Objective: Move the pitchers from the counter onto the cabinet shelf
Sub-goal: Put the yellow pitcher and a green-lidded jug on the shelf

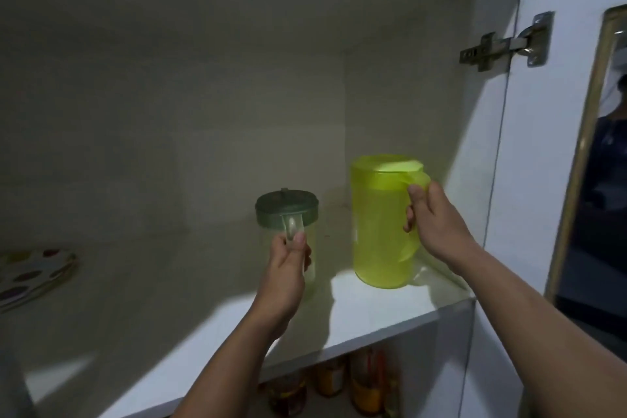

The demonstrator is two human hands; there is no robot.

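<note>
Both pitchers sit on the white cabinet shelf, one handle in each of your hands.

Your right hand grips the handle of the translucent lime-green lidded plastic pitcher; just left of it, your left hand pinches the clear handle of the smaller clear plastic pitcher with a dull green lid. Your left hand hides that pitcher's lower body. Left of it, a spotted plate is dim and cut off.

No readable text, labels, brands or numbers anywhere; the jars with yellow-orange labels under the white shelf are too blurred to read.
</note>
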